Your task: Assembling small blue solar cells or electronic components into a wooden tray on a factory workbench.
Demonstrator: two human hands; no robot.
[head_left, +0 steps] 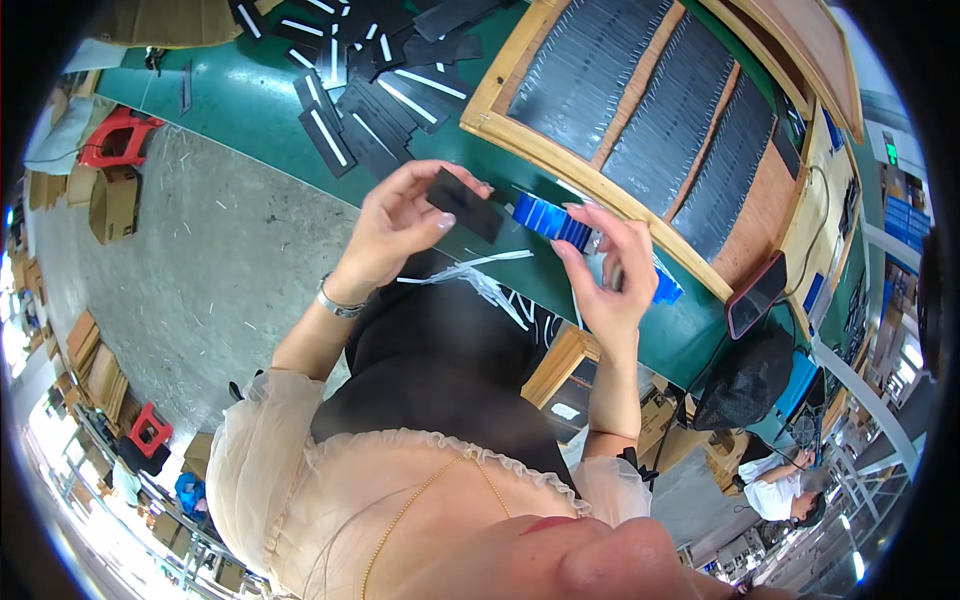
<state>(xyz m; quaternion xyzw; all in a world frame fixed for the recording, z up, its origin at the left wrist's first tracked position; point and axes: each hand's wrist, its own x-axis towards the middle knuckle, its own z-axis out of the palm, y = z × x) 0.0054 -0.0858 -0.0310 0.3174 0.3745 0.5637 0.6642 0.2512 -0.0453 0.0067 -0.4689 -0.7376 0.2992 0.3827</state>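
Note:
My left hand pinches a small black rectangular plate between thumb and fingers, above the front edge of the green table. Just to its right, my right hand has thumb and fingers closed on a blue glossy strip crossed by pale lines. The strip's left end points at the plate, with a small gap between them. More blue material shows behind my right hand, partly hidden. Below the plate, thin white strips lie in a loose heap at the table edge.
Black plates with white stripes lie scattered at the far left of the green table. A wooden tray holds rows of dark plates. A phone leans at its near right corner. A red stool and a co-worker are further off.

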